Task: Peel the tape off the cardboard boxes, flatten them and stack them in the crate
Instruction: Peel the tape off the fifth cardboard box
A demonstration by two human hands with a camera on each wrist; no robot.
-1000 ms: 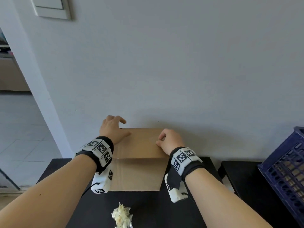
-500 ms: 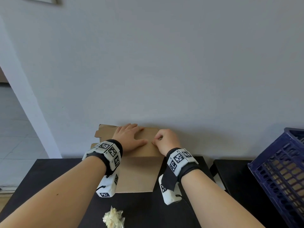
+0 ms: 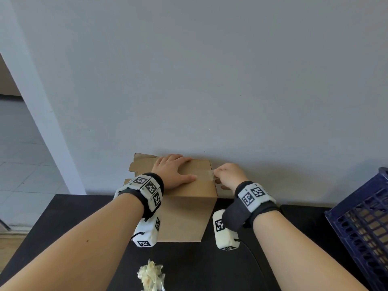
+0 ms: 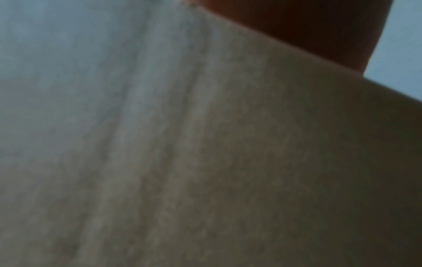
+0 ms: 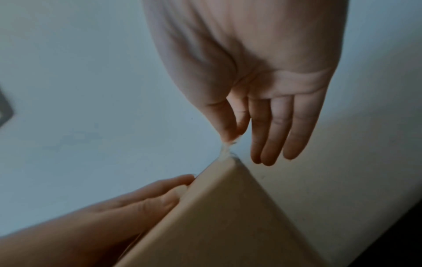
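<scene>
A brown cardboard box [image 3: 189,215] stands on the black table [image 3: 199,267] against the wall. My left hand [image 3: 172,171] lies flat on the box top with fingers spread, pressing it down. My right hand [image 3: 227,175] is at the top right edge, thumb and forefinger pinching the end of a clear tape strip [image 3: 206,175]. The right wrist view shows that pinch, the tape [image 5: 226,150] lifting off the box corner [image 5: 228,207], the other fingers [image 5: 276,133] hanging straight. The left wrist view is filled by blurred cardboard [image 4: 205,162].
A dark blue slatted crate [image 3: 361,227] stands at the right edge. A crumpled wad of peeled tape [image 3: 151,276] lies on the table near me. A loose cardboard flap [image 3: 142,164] sticks out behind the left hand. The grey wall rises directly behind the box.
My left hand has moved from the box's far left corner onto its top. My right hand has shifted right to the box edge, drawing a strip of tape free.
</scene>
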